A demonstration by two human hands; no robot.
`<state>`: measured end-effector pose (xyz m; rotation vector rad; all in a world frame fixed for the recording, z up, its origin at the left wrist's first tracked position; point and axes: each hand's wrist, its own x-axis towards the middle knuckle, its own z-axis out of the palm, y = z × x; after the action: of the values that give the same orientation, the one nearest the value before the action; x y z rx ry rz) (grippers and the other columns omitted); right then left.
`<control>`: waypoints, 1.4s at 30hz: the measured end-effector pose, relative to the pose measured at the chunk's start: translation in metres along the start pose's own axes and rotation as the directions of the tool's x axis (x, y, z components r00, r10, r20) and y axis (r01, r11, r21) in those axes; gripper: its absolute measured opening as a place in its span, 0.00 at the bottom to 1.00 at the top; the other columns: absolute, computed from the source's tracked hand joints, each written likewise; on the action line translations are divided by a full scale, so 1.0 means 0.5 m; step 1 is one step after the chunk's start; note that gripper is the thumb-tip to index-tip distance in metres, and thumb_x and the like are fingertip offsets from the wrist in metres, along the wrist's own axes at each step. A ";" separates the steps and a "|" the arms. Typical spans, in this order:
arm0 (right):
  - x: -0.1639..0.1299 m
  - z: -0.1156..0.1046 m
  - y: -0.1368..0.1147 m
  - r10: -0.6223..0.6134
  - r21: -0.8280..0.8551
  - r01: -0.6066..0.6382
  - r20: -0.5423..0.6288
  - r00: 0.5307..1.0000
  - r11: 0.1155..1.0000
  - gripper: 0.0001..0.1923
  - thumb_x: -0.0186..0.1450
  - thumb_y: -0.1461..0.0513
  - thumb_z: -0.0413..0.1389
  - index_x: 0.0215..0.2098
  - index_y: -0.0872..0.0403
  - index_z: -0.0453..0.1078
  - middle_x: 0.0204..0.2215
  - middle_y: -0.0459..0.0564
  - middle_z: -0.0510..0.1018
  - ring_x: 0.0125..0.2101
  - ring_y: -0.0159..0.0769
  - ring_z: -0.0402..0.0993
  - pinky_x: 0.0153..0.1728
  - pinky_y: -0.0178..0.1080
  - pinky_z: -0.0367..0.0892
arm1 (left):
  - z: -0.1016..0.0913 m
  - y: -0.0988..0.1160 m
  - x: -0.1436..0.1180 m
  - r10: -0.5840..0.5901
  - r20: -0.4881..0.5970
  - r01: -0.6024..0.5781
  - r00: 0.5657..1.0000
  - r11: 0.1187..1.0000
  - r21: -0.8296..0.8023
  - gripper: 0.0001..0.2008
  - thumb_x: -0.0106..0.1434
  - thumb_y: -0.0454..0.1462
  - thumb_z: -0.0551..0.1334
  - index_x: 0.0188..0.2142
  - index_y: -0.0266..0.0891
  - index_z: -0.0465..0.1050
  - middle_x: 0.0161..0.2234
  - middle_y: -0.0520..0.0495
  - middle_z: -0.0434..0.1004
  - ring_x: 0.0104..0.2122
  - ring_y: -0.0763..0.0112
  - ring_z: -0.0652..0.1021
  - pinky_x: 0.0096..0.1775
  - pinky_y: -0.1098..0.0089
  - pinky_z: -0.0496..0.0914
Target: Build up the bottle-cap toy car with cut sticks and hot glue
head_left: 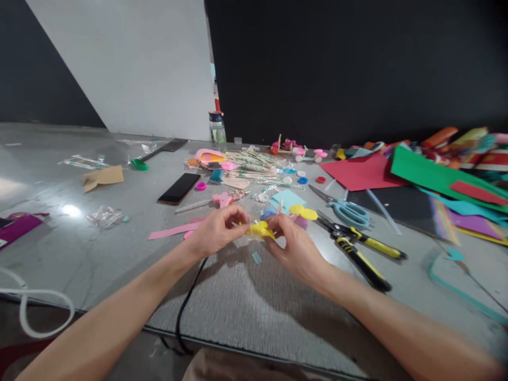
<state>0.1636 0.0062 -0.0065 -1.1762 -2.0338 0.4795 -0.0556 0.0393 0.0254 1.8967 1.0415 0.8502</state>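
Pinching small yellow foam piece (260,229) btwn left hand (216,231) & right hand (296,248), both fingertips pressed on it, assembly looking mid-way w/ yellow cutout (304,212) lying unused nearby
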 end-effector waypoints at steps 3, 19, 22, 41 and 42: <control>0.003 -0.001 0.006 -0.001 -0.022 0.001 -0.007 1.000 1.000 0.04 0.66 0.63 0.52 0.41 0.52 0.63 0.39 0.55 0.78 0.36 0.42 0.74 0.39 0.46 0.68 | 0.009 -0.014 0.000 -0.011 -0.009 0.012 1.000 0.999 0.039 0.11 0.62 0.44 0.65 0.40 0.39 0.77 0.39 0.45 0.80 0.36 0.66 0.78 0.40 0.63 0.72; 0.009 -0.001 0.002 -0.008 -0.053 0.014 0.117 0.993 0.999 0.00 0.67 0.63 0.53 0.37 0.51 0.65 0.34 0.51 0.76 0.31 0.38 0.71 0.33 0.41 0.64 | 0.021 -0.045 -0.010 0.228 0.087 -0.239 0.970 0.959 0.153 0.10 0.67 0.41 0.65 0.46 0.42 0.78 0.46 0.45 0.76 0.47 0.65 0.75 0.52 0.62 0.69; 0.009 -0.001 0.006 -0.031 -0.026 0.034 0.109 0.994 0.999 0.02 0.67 0.63 0.52 0.39 0.51 0.66 0.35 0.51 0.77 0.32 0.38 0.73 0.34 0.41 0.66 | 0.018 -0.047 -0.008 0.251 0.093 -0.263 0.964 0.949 0.172 0.10 0.68 0.41 0.64 0.46 0.41 0.77 0.45 0.44 0.77 0.45 0.65 0.76 0.49 0.62 0.70; 0.012 0.005 -0.003 -0.043 0.062 0.035 0.136 0.990 0.997 0.02 0.68 0.63 0.54 0.40 0.52 0.66 0.35 0.50 0.77 0.34 0.37 0.72 0.35 0.39 0.66 | 0.020 -0.032 -0.009 0.286 0.099 -0.299 0.953 0.836 0.459 0.04 0.67 0.38 0.63 0.37 0.39 0.72 0.36 0.48 0.76 0.37 0.65 0.76 0.42 0.64 0.69; 0.012 0.003 -0.004 -0.043 0.054 0.036 0.136 0.990 0.998 0.02 0.68 0.64 0.54 0.39 0.52 0.66 0.34 0.49 0.76 0.33 0.37 0.72 0.34 0.39 0.65 | 0.020 -0.031 -0.009 0.287 0.100 -0.300 0.953 0.828 0.473 0.04 0.66 0.37 0.63 0.36 0.39 0.71 0.36 0.48 0.76 0.37 0.66 0.76 0.42 0.64 0.69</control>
<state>0.1595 0.0102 -0.0035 -1.0967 -2.1442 0.6043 -0.0546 0.0374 0.0066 2.5397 1.0278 0.7769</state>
